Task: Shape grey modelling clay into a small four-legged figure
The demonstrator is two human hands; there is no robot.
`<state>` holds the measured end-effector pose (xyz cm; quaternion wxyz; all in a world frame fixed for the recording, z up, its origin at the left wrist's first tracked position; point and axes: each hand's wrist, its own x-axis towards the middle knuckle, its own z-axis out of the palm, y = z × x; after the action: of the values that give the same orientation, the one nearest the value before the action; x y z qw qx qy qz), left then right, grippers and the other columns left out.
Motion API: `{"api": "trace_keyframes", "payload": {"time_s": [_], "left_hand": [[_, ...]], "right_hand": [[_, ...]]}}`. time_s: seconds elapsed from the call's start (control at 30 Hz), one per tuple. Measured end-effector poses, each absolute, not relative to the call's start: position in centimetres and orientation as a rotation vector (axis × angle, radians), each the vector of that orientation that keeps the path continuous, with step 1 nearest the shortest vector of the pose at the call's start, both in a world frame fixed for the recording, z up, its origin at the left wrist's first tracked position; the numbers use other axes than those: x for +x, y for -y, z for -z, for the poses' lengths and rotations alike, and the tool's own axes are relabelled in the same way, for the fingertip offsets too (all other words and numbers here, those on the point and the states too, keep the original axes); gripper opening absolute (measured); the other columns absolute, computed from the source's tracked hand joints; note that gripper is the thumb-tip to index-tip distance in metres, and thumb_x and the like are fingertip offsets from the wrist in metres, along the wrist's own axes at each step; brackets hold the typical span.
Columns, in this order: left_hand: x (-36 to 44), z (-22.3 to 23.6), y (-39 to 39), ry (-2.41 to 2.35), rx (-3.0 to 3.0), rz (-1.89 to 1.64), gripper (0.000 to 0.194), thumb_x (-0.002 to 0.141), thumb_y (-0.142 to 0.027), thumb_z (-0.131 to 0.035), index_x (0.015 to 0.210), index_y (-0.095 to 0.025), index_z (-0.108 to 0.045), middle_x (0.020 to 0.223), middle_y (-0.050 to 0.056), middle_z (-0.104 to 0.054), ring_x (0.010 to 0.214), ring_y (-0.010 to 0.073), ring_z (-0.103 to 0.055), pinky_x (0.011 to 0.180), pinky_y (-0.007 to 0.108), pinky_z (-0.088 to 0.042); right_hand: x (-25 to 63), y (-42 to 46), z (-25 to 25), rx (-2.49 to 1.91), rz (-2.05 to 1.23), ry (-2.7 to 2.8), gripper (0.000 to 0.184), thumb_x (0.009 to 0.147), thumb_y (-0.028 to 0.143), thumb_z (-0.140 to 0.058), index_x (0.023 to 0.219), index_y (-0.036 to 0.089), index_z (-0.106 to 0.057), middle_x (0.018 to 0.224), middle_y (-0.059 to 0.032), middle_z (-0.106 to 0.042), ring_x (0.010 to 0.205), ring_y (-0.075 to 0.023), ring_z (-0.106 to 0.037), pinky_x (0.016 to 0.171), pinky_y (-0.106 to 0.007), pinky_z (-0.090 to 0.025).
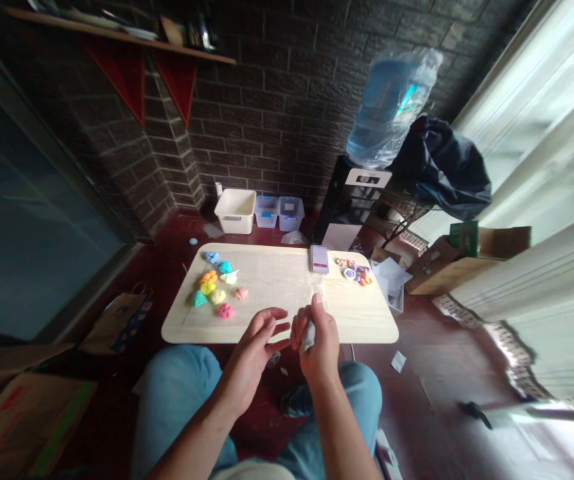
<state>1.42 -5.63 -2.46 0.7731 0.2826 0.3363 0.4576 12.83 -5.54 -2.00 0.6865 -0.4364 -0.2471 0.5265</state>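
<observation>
My right hand [319, 339] is wrapped round a crumpled whitish-grey tissue or wipe [309, 335], part of which shows at the palm. Beside it, my left hand [261, 340] has its fingers apart and holds nothing; a small gap separates the two. Both are above the front edge of a low pale table [357, 320]. Lumps of soft modelling clay lie at the table's left: blue [211, 257], orange [209, 277], yellow [207, 287], green [199, 299], pink [225, 311] and several others. Small purple and orange clay pieces [361, 275] sit at the right.
A phone [319, 259] rests at the table's back edge. Behind stand a white bin [235, 212], two clear boxes [267, 212] and a water dispenser [349, 200]. Cardboard boxes [467, 260] are on the right, a paper bag [117, 320] on the left.
</observation>
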Motion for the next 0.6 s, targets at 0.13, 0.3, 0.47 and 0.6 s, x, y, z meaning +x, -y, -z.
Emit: {"api": "trace_keyframes", "payload": {"time_s": [0.13,0.3,0.47,0.6], "left_hand": [[2.4,1.7,5.1,-0.603,0.341,-0.904,0.041,0.086,-0.053,-0.060,0.110,-0.021,-0.066,0.115,0.007,-0.067,0.113,0.0238,-0.060,0.088,0.032,-0.051],[2.9,2.1,5.3,-0.634,0.317,-0.812,0.030,0.085,-0.042,-0.065,0.104,-0.020,-0.069,0.108,0.006,-0.071,0.108,0.0222,-0.064,0.088,0.031,-0.052],[2.5,2.7,5.5,-0.712,0.493,-0.837,0.027,0.079,-0.040,-0.073,0.095,-0.017,-0.070,0.090,0.006,-0.074,0.085,0.0189,-0.069,0.064,0.024,-0.052],[2.0,2.1,4.8,-0.776,0.486,-0.880,0.041,0.080,-0.055,-0.067,0.088,-0.014,-0.067,0.071,0.005,-0.071,0.058,0.0148,-0.066,0.049,0.022,-0.048]], "right_hand": [[11.6,6.5,2.0,-1.202,-0.768,1.235,0.042,0.096,0.043,-0.047,0.070,0.019,-0.069,0.102,-0.0096,-0.072,0.091,-0.0192,-0.067,0.082,-0.034,-0.053],[11.4,6.7,2.8,-1.430,-0.219,1.490,0.033,0.099,0.030,-0.038,0.125,0.023,-0.057,0.152,-0.0114,-0.037,0.144,-0.0287,-0.028,0.116,-0.063,-0.012],[12.0,6.9,3.3,-1.396,-0.002,1.318,0.025,0.099,0.023,-0.037,0.115,0.021,-0.056,0.134,-0.0114,-0.054,0.133,-0.0241,-0.045,0.117,-0.061,-0.010],[12.4,7.0,2.8,-1.294,-0.148,1.117,0.026,0.101,0.023,-0.034,0.110,0.022,-0.058,0.115,-0.0061,-0.064,0.115,-0.0181,-0.058,0.119,-0.052,-0.018]]}}
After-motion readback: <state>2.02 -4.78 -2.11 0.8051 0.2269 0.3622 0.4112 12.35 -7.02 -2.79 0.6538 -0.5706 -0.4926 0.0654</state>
